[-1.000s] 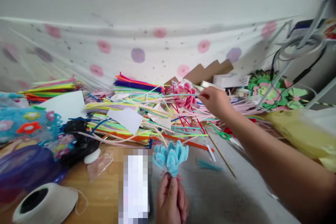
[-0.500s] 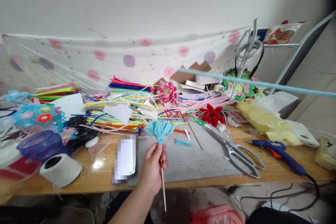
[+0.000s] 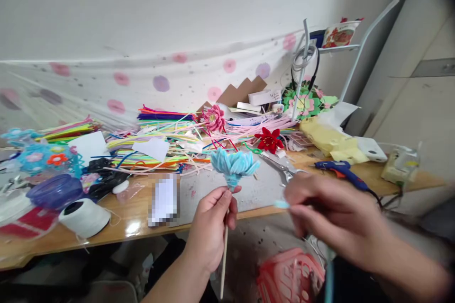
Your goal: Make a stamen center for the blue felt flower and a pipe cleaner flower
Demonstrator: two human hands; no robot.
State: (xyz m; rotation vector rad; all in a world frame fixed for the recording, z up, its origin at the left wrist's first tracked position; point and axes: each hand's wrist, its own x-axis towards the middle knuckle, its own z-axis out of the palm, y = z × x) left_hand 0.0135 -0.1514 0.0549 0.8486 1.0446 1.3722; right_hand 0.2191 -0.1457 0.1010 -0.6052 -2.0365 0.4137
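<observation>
My left hand is closed around the base of a light blue pipe-cleaner flower, upright with its petals spread. A thin wooden stick runs down out of that grip. To the right, smeared by motion, my right hand pinches a light blue pipe cleaner. Its short end pokes out toward the flower, apart from it, and a blurred length hangs below the hand. Beyond the flower lie a red flower and large scissors, whose handles my right hand partly covers.
Bundles of coloured pipe cleaners line the back of the table. A thread cone, a blue bowl and a phone sit on the left. Right stands a glue gun. A red basket is below the table edge.
My right hand has come into view from the right with the light blue pipe cleaner. The long blue strand no longer crosses the upper right. My view has turned right; the flower appears larger.
</observation>
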